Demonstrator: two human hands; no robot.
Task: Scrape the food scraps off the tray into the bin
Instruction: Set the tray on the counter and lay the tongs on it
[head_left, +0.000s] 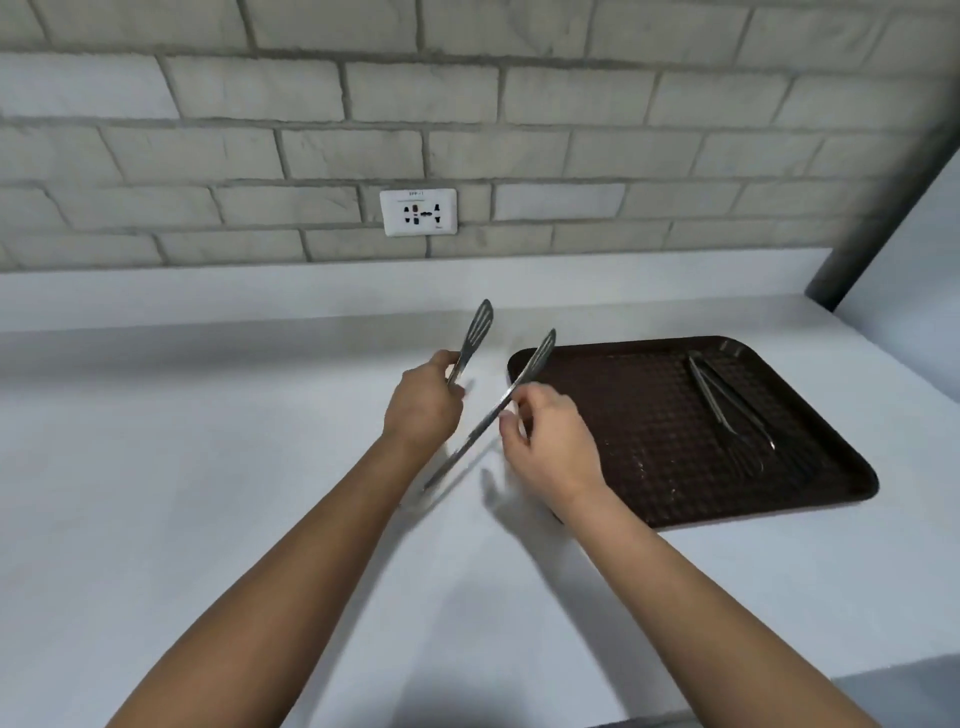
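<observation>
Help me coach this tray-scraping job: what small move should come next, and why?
Probably swing the spatula in the right hand over onto the tray. Its blade hangs just above the tray's near corner, pale crumbs show on the tray, and no bin is in view yet. The left hand holds a second spatula.

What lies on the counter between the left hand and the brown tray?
In the head view, the second slotted spatula, pinched by the right hand, crosses between the left hand and the brown tray; the white counter beneath is bare.

Two bare forearms and hands

The left hand (423, 402) and right hand (550, 441) wear no gloves, rings or watch; both forearms show no sleeves up to the frame edge.
</observation>
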